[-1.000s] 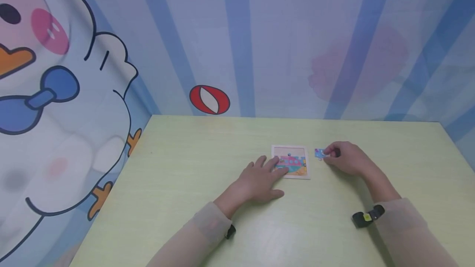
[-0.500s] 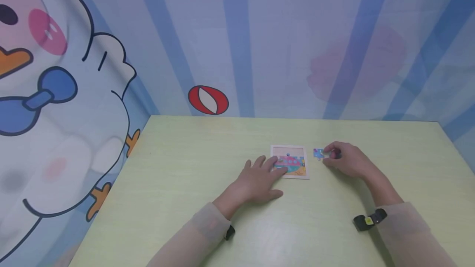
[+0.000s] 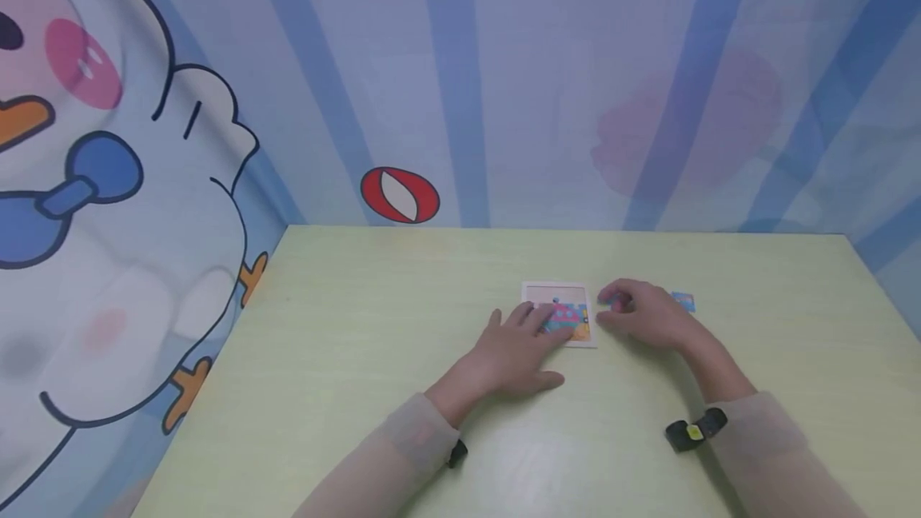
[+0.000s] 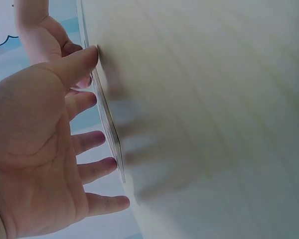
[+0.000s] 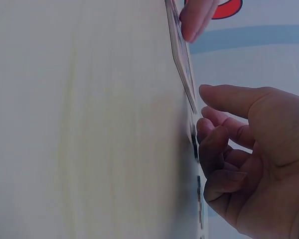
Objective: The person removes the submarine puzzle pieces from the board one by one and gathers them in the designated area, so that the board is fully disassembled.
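My left hand (image 3: 520, 350) lies with spread, straight fingers across a small jigsaw puzzle in a white square frame (image 3: 592, 336). The puzzle's picture (image 3: 568, 314) is pink, blue and orange, partly covered by these fingers; the upper part of the tray is bare. Just right of the frame, my right hand (image 3: 647, 316) has its thumb and index finger curled about a small blue and pink puzzle piece (image 3: 615, 302), mostly hidden by the hand. In the right wrist view the fingers of the right hand (image 5: 254, 154) bend close to the tabletop, near the frame's edge (image 5: 182, 64).
Another blue puzzle piece (image 3: 683, 301) lies on the table right of the right hand. The pale yellow table (image 3: 360, 342) ends at a blue striped backdrop (image 3: 532, 102). A cartoon bird (image 3: 144, 262) is printed on the left side.
My right hand has shifted left toward the frame, covering most of the piece and exposing another piece behind it. My left hand has slid slightly right over the puzzle.
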{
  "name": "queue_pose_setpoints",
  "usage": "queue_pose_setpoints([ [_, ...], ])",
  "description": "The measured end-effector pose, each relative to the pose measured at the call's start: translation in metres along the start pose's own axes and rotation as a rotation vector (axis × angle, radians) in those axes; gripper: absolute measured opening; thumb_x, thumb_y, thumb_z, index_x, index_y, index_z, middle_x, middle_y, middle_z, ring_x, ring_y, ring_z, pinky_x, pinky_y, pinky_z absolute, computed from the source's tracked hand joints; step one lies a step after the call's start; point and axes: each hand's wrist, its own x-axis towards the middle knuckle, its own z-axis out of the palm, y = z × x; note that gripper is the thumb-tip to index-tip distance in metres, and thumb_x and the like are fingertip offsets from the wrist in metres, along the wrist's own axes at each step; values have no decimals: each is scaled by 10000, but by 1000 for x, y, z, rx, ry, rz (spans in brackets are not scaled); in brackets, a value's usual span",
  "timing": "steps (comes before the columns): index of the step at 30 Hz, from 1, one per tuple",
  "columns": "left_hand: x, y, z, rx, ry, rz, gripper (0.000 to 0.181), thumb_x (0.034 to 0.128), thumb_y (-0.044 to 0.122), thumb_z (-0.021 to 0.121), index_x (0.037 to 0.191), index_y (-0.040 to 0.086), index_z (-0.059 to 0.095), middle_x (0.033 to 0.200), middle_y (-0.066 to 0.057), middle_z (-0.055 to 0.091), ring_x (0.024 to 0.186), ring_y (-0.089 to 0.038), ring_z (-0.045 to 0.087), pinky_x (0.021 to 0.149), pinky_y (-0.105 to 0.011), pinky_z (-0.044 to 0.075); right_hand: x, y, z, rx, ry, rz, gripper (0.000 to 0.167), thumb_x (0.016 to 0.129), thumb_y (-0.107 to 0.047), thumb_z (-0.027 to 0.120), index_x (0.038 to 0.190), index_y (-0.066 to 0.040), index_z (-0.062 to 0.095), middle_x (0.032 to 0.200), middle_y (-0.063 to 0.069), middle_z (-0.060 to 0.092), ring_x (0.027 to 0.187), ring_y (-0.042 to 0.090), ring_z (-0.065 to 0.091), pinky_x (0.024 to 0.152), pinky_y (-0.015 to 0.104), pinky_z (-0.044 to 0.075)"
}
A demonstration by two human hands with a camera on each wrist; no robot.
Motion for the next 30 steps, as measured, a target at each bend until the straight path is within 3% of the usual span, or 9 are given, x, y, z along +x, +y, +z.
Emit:
queue_pose_setpoints([
  [11, 5, 3, 0, 32, -3, 12, 697, 1001, 618, 562, 1625, 391, 346, 1706, -26, 213, 1549, -325, 214, 1153, -642, 306, 9, -8, 11, 10, -61, -8, 348, 956, -256, 759, 1236, -68, 675, 915, 38, 613, 805, 204, 543, 733, 374, 446],
  [30, 7, 3, 0, 39, -16, 6, 697, 1002, 612, 566, 1623, 380, 352, 1707, -29, 216, 1545, -331, 219, 1139, -621, 349, 16, -14, 14, -29, -84, 5, 346, 918, -217, 786, 1192, -31, 686, 899, 43, 596, 811, 211, 534, 737, 373, 440],
])
